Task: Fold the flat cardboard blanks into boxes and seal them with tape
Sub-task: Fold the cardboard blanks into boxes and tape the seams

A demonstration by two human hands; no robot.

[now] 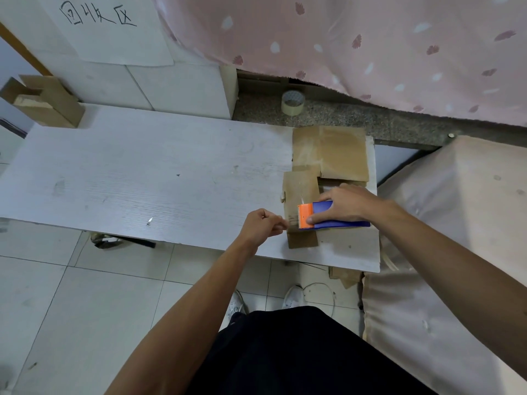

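**Tape dispenser on the box at the desk's right end**

A narrow brown cardboard box (299,189) lies flat near the right end of the white wood-grain desk (142,181), and its near end reaches almost to the front edge. The right hand (350,205) grips a blue tape dispenser with an orange toothed cutter head (319,208), fingers wrapped over the top and thumb on the orange part. The cutter rests across the box. The left hand (263,225) is at the box's left side, its fingers curled and thumb and forefinger drawn together close to the cardboard. I cannot tell whether they pinch anything.

Behind the box, toward the desk's far right corner, lie flat brown cardboard blanks (342,152), the box overlapping their near edge. A folded brown cardboard piece (42,101) stands at the far left corner. A roll of clear tape (293,102) sits on the speckled stone ledge (370,121) beyond the far edge, under a pink patterned cloth (370,38).
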